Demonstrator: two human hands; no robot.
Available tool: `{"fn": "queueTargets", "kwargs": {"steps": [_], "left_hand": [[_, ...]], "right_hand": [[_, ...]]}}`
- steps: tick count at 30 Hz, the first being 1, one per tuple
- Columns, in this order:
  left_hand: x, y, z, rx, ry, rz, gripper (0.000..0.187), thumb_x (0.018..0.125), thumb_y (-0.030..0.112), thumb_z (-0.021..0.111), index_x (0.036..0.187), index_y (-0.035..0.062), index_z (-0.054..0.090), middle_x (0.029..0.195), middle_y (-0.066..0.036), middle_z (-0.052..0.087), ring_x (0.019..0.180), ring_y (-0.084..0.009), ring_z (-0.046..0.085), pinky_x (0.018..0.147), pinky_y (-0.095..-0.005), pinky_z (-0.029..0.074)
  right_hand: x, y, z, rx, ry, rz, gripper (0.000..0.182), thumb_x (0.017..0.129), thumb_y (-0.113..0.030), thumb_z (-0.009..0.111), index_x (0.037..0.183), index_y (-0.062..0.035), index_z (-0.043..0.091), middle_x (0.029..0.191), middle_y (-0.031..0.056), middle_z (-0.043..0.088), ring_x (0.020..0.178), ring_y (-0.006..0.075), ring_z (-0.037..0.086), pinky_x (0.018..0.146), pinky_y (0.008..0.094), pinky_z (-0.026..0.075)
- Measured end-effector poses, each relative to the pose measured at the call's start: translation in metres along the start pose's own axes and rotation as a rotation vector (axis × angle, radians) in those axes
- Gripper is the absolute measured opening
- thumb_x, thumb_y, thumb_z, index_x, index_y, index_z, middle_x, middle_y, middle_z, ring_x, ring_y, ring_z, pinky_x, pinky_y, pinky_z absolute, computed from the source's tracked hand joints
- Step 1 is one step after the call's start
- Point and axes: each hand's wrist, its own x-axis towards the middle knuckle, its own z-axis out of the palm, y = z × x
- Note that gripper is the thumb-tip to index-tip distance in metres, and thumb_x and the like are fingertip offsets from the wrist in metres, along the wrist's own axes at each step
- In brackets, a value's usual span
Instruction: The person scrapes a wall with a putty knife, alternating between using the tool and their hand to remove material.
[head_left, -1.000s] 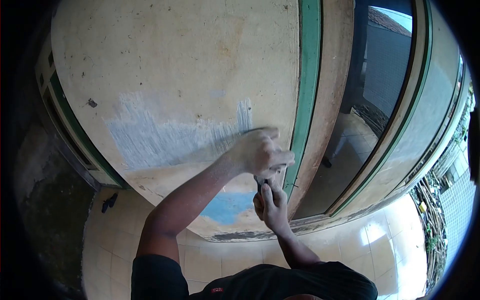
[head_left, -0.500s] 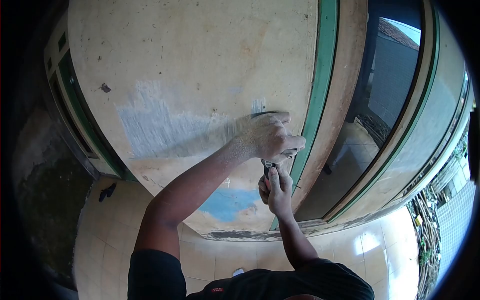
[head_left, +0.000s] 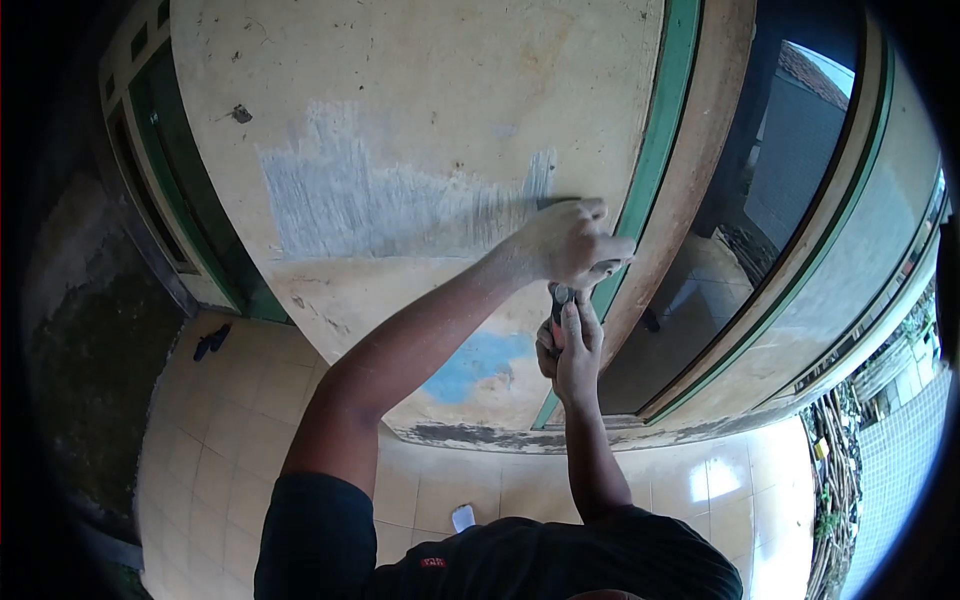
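Observation:
My left hand (head_left: 578,243), dusted with pale powder, reaches across to the right with its fingers curled over the upper end of a black-and-red handled tool (head_left: 559,318). Below it, my right hand (head_left: 575,352) is wrapped around the handle, its thumb lying along it. The tool's working end is hidden behind my left hand, against the wall, so its kind cannot be made out. Beside the hands, the cream wall (head_left: 420,60) bears a broad grey-white patch (head_left: 370,205) with vertical streaks. A narrower streaked strip (head_left: 540,178) rises just above my left hand.
A green frame strip (head_left: 655,140) and wooden frame borders a dark glass pane (head_left: 720,290) close on the right. Lower on the wall is a blue patch (head_left: 478,368). Tiled floor (head_left: 250,400) lies below, with dark footwear (head_left: 211,342) at left. Sticks are piled at far right.
The camera view has shifted, so the wall sits higher and further right. Relative to the wall, both hands and the tool have moved downward, uncovering more of the narrow streaked strip.

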Motion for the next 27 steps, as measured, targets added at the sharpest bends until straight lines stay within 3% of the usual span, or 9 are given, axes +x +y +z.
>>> {"fn": "queueTargets", "kwargs": {"steps": [4, 8, 11, 12, 14, 16, 20, 25, 27], "left_hand": [[-0.061, 0.046, 0.04, -0.247, 0.146, -0.146, 0.012, 0.078, 0.01, 0.066, 0.072, 0.0068, 0.055, 0.062, -0.005, 0.058, 0.06, -0.0187, 0.052, 0.059, -0.0333, 0.043], [-0.101, 0.118, 0.045, -1.59, 0.534, -0.885, 0.022, 0.095, 0.023, 0.047, 0.082, 0.0065, 0.054, 0.061, -0.008, 0.056, 0.068, -0.02, 0.059, 0.069, -0.0345, 0.048], [-0.132, 0.144, 0.08, -2.34, 0.737, -0.642, 0.027, 0.098, 0.029, 0.037, 0.093, 0.0074, 0.053, 0.066, -0.008, 0.058, 0.083, -0.0225, 0.064, 0.085, -0.0384, 0.047], [-0.141, 0.152, 0.091, -2.344, 0.746, -0.649, 0.027, 0.098, 0.029, 0.037, 0.093, 0.0074, 0.053, 0.066, -0.008, 0.058, 0.083, -0.0225, 0.064, 0.085, -0.0384, 0.047], [-0.154, 0.165, 0.112, -2.819, 1.135, -0.717, 0.027, 0.099, 0.026, 0.035, 0.097, 0.0075, 0.055, 0.067, -0.007, 0.059, 0.087, -0.0243, 0.063, 0.09, -0.0419, 0.045], [-0.16, 0.173, 0.112, -2.875, 1.234, -0.683, 0.027, 0.099, 0.024, 0.034, 0.103, 0.0068, 0.054, 0.073, -0.007, 0.06, 0.09, -0.0256, 0.062, 0.091, -0.045, 0.044], [-0.17, 0.187, 0.107, -3.007, 1.087, -0.571, 0.029, 0.1, 0.028, 0.033, 0.113, 0.0072, 0.049, 0.088, -0.012, 0.06, 0.092, -0.0288, 0.06, 0.09, -0.0495, 0.045], [-0.185, 0.196, 0.104, -2.893, 1.129, -0.566, 0.03, 0.1, 0.029, 0.032, 0.113, 0.0079, 0.048, 0.078, -0.007, 0.056, 0.085, -0.0232, 0.061, 0.083, -0.0472, 0.046], [-0.194, 0.2, 0.102, -2.761, 1.211, -0.735, 0.026, 0.099, 0.028, 0.034, 0.109, 0.0085, 0.048, 0.075, -0.007, 0.053, 0.074, -0.0201, 0.059, 0.074, -0.0397, 0.048]], "right_hand": [[-0.047, 0.023, -0.033, -0.082, 0.022, 0.19, 0.029, 0.097, -0.021, 0.045, 0.121, -0.0041, 0.049, 0.057, -0.0035, 0.039, 0.04, 0.0034, 0.033, 0.036, 0.0183, 0.024], [-0.088, 0.032, -0.059, -0.111, 0.013, 0.388, 0.025, 0.096, -0.024, 0.047, 0.111, -0.0043, 0.05, 0.058, -0.0031, 0.04, 0.039, 0.0036, 0.033, 0.034, 0.0193, 0.024], [-0.109, 0.047, -0.076, 0.013, -0.084, 0.706, 0.023, 0.097, -0.032, 0.044, 0.085, -0.0114, 0.044, 0.059, -0.0026, 0.041, 0.038, 0.0041, 0.03, 0.032, 0.0202, 0.02], [-0.116, 0.05, -0.081, 0.095, -0.118, 0.801, 0.023, 0.097, -0.033, 0.043, 0.085, -0.0129, 0.043, 0.06, -0.0025, 0.04, 0.038, 0.0044, 0.028, 0.033, 0.02, 0.019], [-0.129, 0.052, -0.085, 0.283, -0.026, 0.979, 0.026, 0.097, -0.034, 0.042, 0.09, -0.0097, 0.048, 0.061, -0.0012, 0.037, 0.038, 0.0049, 0.027, 0.032, 0.0188, 0.017], [-0.136, 0.06, -0.11, 0.456, -0.054, 1.073, 0.027, 0.097, -0.034, 0.041, 0.099, -0.0094, 0.05, 0.061, -0.0007, 0.038, 0.038, 0.0049, 0.027, 0.031, 0.0174, 0.018], [-0.139, 0.048, -0.129, 0.782, -0.08, 1.108, 0.035, 0.097, -0.034, 0.038, 0.12, -0.0095, 0.048, 0.063, 0.0014, 0.042, 0.037, 0.0053, 0.029, 0.028, 0.014, 0.019], [-0.138, 0.039, -0.151, 1.076, -0.151, 1.079, 0.029, 0.097, -0.035, 0.038, 0.117, -0.0158, 0.047, 0.06, 0.0023, 0.044, 0.036, 0.006, 0.031, 0.03, 0.0181, 0.023], [-0.132, 0.03, -0.152, 0.805, -0.124, 0.993, 0.029, 0.097, -0.035, 0.038, 0.117, -0.0157, 0.047, 0.06, 0.0023, 0.044, 0.037, 0.0063, 0.031, 0.031, 0.0185, 0.023]]}}
